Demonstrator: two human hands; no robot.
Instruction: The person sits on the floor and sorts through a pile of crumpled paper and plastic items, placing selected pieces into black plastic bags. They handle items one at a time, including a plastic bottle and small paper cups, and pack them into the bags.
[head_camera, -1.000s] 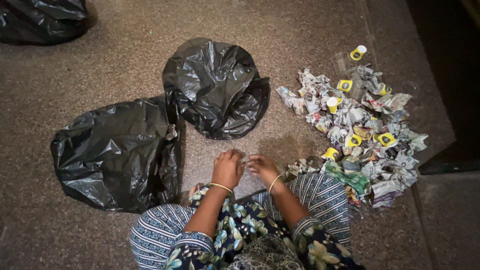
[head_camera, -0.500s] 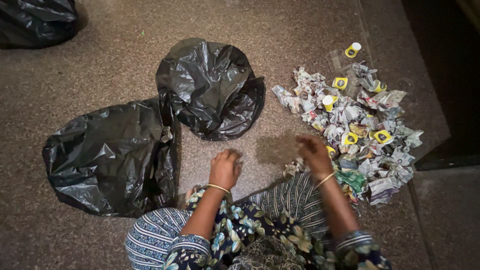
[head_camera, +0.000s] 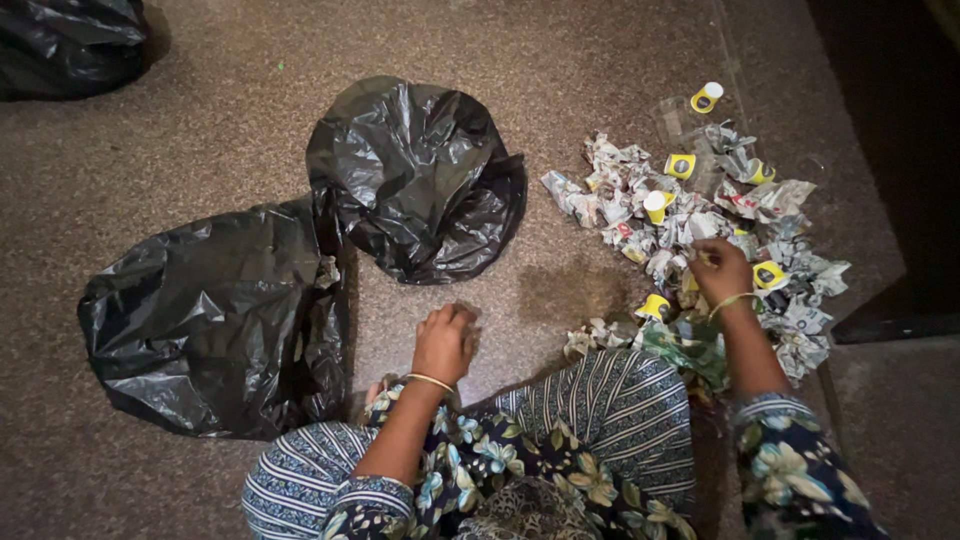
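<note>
Paper pile, crumpled newspaper mixed with yellow cups, sits at right, largely unsorted. Right hand is down in it, fingers curled; what it grips, can't tell. Left hand is closed on a small wad by the knee. Two black bags lie at left, the nearer showing some paper at its mouth.

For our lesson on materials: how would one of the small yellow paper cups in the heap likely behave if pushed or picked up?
The yellow cup lies on its side, apart from the paper heap, so a push would probably roll it in a curve. It looks thin-walled, likely very light and easily crushed. The right hand rests among crumpled sheets, which would probably give way floppily.
</note>
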